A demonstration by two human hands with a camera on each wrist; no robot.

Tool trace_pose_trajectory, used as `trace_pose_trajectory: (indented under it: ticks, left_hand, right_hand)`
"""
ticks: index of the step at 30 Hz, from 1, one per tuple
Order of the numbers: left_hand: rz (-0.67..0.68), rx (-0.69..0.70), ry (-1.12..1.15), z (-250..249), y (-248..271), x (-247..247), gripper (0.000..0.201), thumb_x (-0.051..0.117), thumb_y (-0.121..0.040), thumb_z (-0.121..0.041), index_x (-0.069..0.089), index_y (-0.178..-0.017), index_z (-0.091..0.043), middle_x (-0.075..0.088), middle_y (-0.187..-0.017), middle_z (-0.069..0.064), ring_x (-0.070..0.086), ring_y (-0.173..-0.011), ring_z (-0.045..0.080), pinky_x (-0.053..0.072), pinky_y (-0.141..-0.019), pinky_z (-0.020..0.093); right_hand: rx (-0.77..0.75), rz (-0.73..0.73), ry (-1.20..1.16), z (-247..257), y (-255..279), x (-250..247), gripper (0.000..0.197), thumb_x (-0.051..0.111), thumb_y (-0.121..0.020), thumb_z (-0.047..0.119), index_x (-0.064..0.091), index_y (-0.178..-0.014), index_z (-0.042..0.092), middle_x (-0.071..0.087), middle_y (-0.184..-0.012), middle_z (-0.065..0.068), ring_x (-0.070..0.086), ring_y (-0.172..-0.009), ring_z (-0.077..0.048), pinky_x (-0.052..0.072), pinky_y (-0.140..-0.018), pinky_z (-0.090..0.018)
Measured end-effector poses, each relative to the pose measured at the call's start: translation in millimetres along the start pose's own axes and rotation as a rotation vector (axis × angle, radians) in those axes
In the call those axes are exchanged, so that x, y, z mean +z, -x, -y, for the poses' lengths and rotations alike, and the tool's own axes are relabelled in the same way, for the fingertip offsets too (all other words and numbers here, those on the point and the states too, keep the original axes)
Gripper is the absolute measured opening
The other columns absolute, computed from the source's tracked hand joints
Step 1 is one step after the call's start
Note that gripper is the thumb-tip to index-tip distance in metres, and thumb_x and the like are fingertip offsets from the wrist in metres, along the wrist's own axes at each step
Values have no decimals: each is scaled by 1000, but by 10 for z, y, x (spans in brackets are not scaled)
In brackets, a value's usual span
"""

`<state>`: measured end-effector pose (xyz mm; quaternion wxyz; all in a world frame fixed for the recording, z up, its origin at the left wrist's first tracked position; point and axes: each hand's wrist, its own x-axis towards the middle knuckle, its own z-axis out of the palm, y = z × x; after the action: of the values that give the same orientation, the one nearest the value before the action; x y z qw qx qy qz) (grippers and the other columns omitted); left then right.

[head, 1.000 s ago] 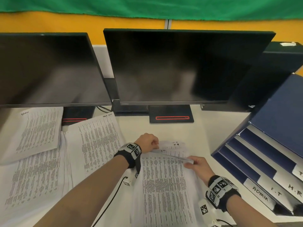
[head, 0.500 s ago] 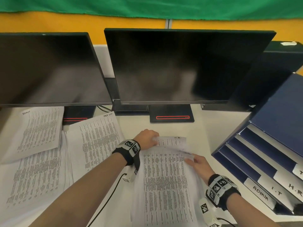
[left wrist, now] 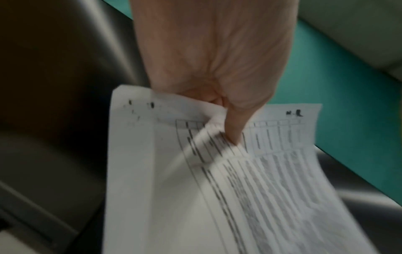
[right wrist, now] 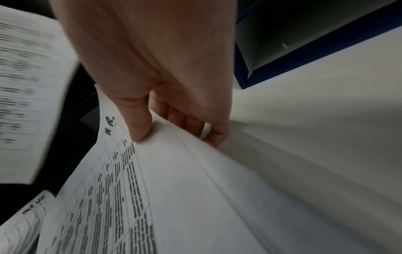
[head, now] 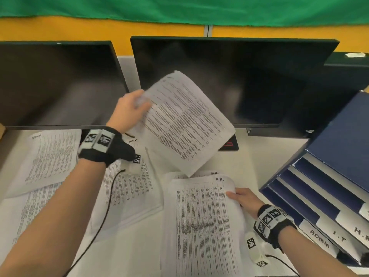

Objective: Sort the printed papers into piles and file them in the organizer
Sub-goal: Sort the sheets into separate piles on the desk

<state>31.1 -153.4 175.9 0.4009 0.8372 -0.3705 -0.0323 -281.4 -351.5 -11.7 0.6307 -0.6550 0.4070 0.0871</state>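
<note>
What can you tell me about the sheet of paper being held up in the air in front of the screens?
The lifted sheet is white paper printed with a dense table of small dark text, too blurred to read. The left wrist view shows a short handwritten mark at one top corner, possibly "H.R". The left hand pinches it near its top edge, thumb on the printed face, creasing it there. It hangs tilted and slightly curved in front of the middle monitor, above the papers on the desk, touching nothing else visible.

white desk (head: 249, 168), paper piles (head: 205, 226), organizer (head: 319, 196), monitors (head: 229, 80)
</note>
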Motion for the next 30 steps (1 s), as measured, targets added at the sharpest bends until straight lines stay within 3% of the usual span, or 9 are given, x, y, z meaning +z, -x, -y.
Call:
trace_pose_trajectory:
  ticks: [5,8,11,15,18,22,25,28,30]
  left_hand:
    - [338,-61,7,326,62,0,17,62,-89,-20,65,-106,-20,68,-102,-2,63,-87,-1,49,-82,30]
    - [562,-29,-121,353,284,469,16,63,-88,-21,65,-104,-18,66,-110,4,63,-98,16,47,-97,42]
    - [673,-93,-205,281,659,1091,33,55,-93,-24,57,-122,-8,56,-128,9,51,-120,25,36,-103,33]
    - [687,-87,-160,316,1009,1676,23,51,-91,-18,61,-110,-9,65,-113,13,59,-107,32,42,-86,31]
    - [613,-153,-118,307,1108,1852,29,49,-93,-19,57,-120,-12,62,-121,13,58,-109,32,43,-89,31]
    - [614,-156,-79,322,1127,1937,26,50,-93,-23,59,-116,-15,64,-115,9,61,-103,28,44,-84,29]
    - [531,-149,-56,334,1064,1922,31,43,-95,-40,59,-87,-14,61,-91,4,58,-83,23,43,-73,30]
    - [393,-210,-42,442,923,1912,37,32,-98,-30,60,-85,-11,58,-91,9,57,-81,24,41,-75,32]
    - [460,-229,-73,545,853,1897,28,36,-97,-24,61,-90,-13,58,-100,8,57,-90,23,42,-78,33]
  right_hand:
    - [-14,-13,-32,28,18,13,16,58,-89,13,69,-95,2,70,-102,-18,68,-89,-29,53,-86,-41]
    - [-29,0,-29,75,49,34,14,56,-90,16,68,-95,10,71,-96,-14,67,-86,-25,54,-79,-35]
    - [10,27,-19,67,15,31,29,54,-92,29,65,-108,7,72,-97,-10,67,-93,-26,50,-93,-45]
    - [4,9,-76,69,30,59,55,48,-83,59,71,-106,14,73,-100,-8,68,-95,-23,49,-91,-40]
    - [-21,82,-158,52,83,77,64,45,-77,71,69,-110,22,72,-106,0,67,-101,-16,46,-89,-32]
    - [-103,102,-191,-17,95,84,54,63,-76,55,65,-114,17,71,-109,-3,67,-102,-18,47,-95,-39]
    - [-151,28,-184,-76,80,90,41,76,-71,28,68,-105,7,71,-104,-14,69,-95,-27,50,-94,-48]
    - [-159,15,-130,-169,55,85,57,85,-53,40,72,-97,5,73,-95,-15,69,-91,-30,53,-87,-44]
    - [-192,-11,-18,-187,67,106,26,78,-69,25,75,-91,11,74,-91,-12,67,-91,-27,52,-86,-37]
